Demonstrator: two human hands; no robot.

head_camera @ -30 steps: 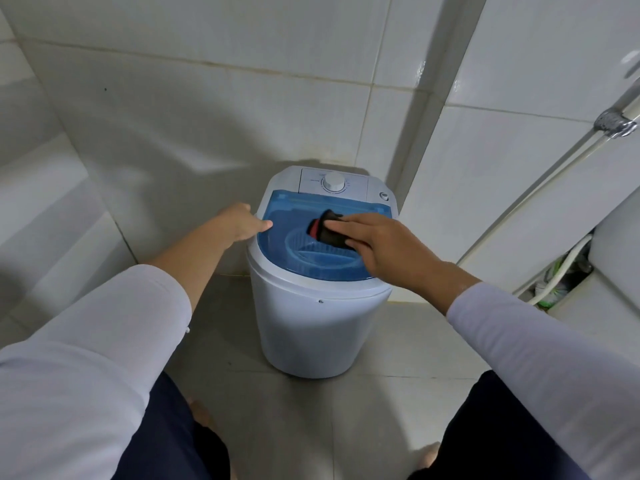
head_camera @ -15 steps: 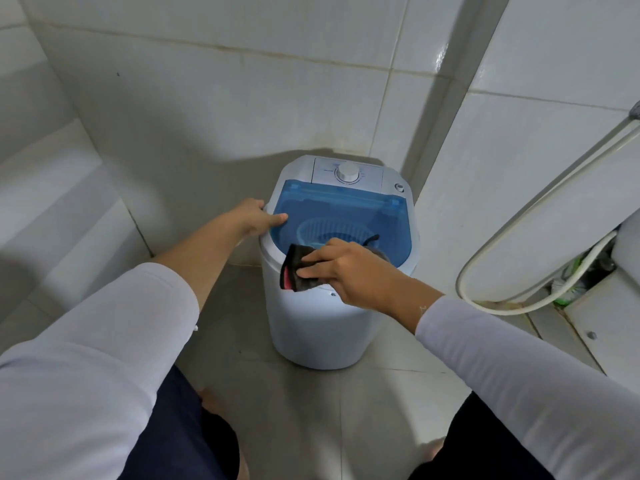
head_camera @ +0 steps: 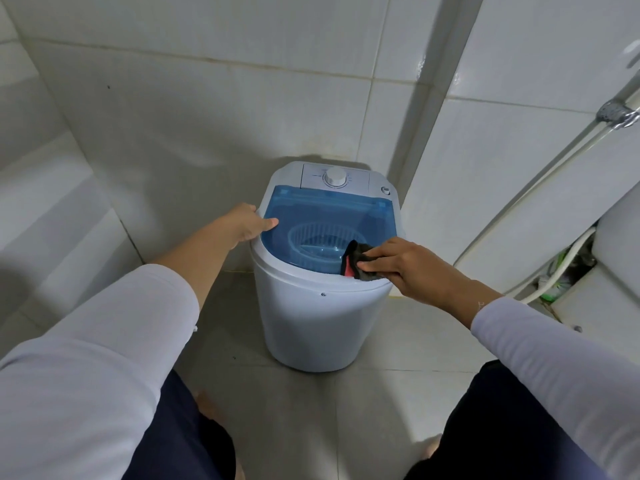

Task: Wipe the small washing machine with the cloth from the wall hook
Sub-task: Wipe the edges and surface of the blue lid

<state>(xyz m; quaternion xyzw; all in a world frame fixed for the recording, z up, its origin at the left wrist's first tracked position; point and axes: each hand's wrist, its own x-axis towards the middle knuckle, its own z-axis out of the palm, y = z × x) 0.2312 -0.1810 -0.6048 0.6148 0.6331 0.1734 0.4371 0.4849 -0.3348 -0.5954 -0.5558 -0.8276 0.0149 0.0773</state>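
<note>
A small white washing machine (head_camera: 311,323) with a see-through blue lid (head_camera: 322,216) and a white dial (head_camera: 335,177) stands on the tiled floor against the wall. My right hand (head_camera: 401,263) presses a dark cloth with a red edge (head_camera: 353,261) onto the lid's near right rim. My left hand (head_camera: 247,221) rests flat on the machine's left rim, its fingers touching the lid's edge. A white basket shows through the lid.
Tiled walls close in behind and on the left. A shower hose and pipe (head_camera: 540,188) run down the right wall to a white fixture (head_camera: 616,289) at the right edge. Grey floor tiles (head_camera: 311,420) lie between my knees.
My right hand has swept the cloth from the lid's middle to its near left rim, then along the near rim to the right side. My left hand has stayed on the left rim.
</note>
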